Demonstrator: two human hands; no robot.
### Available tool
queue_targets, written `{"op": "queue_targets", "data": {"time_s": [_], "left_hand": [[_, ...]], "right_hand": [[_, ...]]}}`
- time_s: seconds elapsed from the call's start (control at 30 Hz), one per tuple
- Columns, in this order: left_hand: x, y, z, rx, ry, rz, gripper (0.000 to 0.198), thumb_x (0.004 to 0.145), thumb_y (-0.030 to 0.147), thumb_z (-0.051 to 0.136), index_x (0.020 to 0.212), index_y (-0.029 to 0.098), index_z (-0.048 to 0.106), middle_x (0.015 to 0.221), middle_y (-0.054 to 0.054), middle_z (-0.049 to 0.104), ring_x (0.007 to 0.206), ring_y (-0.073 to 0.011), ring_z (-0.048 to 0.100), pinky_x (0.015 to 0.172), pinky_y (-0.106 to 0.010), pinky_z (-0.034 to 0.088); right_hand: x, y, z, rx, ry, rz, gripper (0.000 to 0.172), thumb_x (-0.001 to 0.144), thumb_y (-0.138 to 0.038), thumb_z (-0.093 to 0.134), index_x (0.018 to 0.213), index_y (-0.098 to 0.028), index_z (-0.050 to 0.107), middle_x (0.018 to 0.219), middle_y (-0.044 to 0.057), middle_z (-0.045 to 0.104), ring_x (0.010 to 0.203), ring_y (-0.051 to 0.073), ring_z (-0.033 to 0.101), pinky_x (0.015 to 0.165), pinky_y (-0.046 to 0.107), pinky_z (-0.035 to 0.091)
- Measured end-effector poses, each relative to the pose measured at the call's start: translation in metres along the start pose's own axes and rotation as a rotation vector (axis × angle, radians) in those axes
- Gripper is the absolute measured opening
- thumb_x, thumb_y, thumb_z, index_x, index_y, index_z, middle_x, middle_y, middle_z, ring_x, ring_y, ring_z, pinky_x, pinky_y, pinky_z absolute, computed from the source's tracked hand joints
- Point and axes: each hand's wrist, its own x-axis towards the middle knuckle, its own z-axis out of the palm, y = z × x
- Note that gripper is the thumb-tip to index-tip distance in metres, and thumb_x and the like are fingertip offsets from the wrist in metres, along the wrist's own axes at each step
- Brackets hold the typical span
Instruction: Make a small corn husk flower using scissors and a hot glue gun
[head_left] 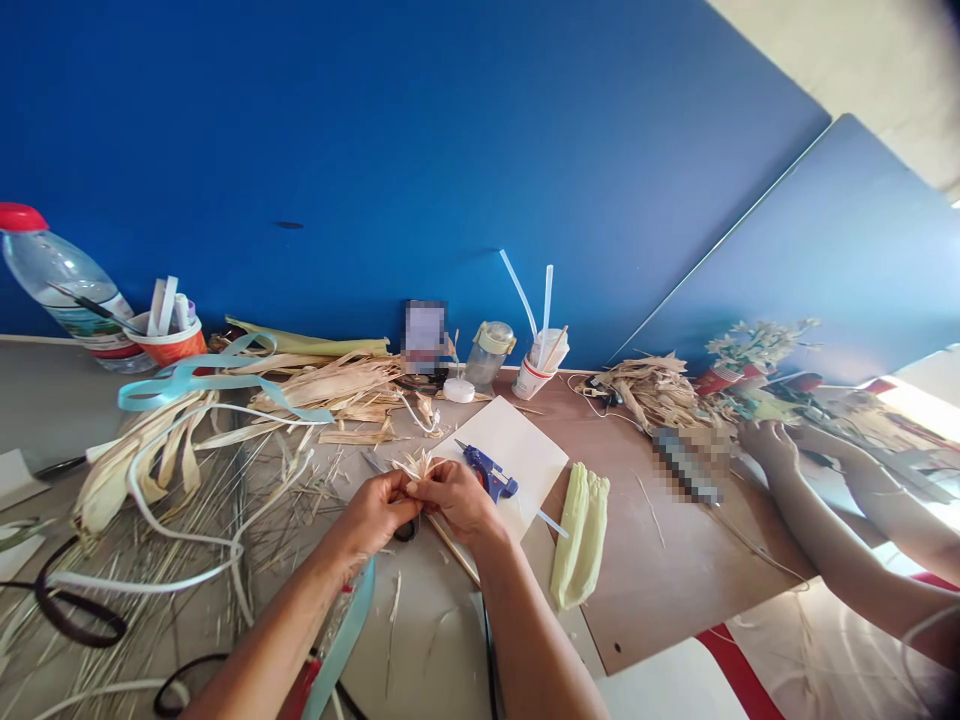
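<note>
In the lower middle of the frame, the left hand and the right hand meet over the tabletop, fingertips close together, and the grip of each is clamped on a small bundle of pale dried husk that fans out above the fingers. A thin pale stick slants down and right from beneath the right hand — whether it joins the bundle cannot be told. Just right of the hands, a blue glue gun lies on a white sheet, its nozzle toward the upper left and a translucent stick jutting from its back end. Scissors are partly hidden beneath the hands, a black handle showing. Right of centre, pale green husks lie near the sheet's lower right edge. Above, against the blue partition, stand a clear jar and a paper cup with translucent sticks in it. Dried husks spread across the left centre, with a light blue ribbon near them. At the right edge — well apart — another person's hands reach over the tabletop.
</note>
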Motion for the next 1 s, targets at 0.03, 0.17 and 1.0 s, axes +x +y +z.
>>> {"op": "queue_targets", "data": {"time_s": [0.03, 0.17, 1.0], "left_hand": [[-0.001, 0.001, 0.0, -0.025, 0.002, -0.014, 0.018, 0.059, 0.025, 0.073, 0.066, 0.016, 0.059, 0.056, 0.005, 0.051, 0.051, -0.0076, 0.037, 0.05, -0.021, 0.025], [-0.003, 0.006, -0.003, -0.194, -0.01, -0.099, 0.024, 0.057, 0.029, 0.074, 0.061, 0.017, 0.053, 0.047, 0.008, 0.041, 0.042, -0.0043, 0.027, 0.044, -0.021, 0.017], [-0.001, 0.001, 0.001, 0.005, 0.09, 0.039, 0.022, 0.061, 0.032, 0.075, 0.065, 0.018, 0.058, 0.054, 0.004, 0.053, 0.047, -0.0092, 0.04, 0.047, -0.022, 0.027]], "right_hand": [[-0.001, -0.002, 0.0, 0.005, -0.006, 0.006, 0.037, 0.047, -0.036, 0.09, 0.056, -0.015, 0.06, 0.049, -0.006, 0.052, 0.045, 0.006, 0.038, 0.047, 0.023, 0.023], [-0.006, -0.01, -0.009, 0.078, -0.122, 0.058, 0.039, 0.051, -0.037, 0.09, 0.074, -0.014, 0.07, 0.058, -0.003, 0.06, 0.05, 0.007, 0.045, 0.05, 0.022, 0.03], [0.003, 0.005, 0.0, 0.019, 0.026, -0.028, 0.037, 0.053, -0.04, 0.085, 0.057, -0.016, 0.058, 0.05, -0.005, 0.051, 0.048, 0.007, 0.038, 0.05, 0.024, 0.026]]}}
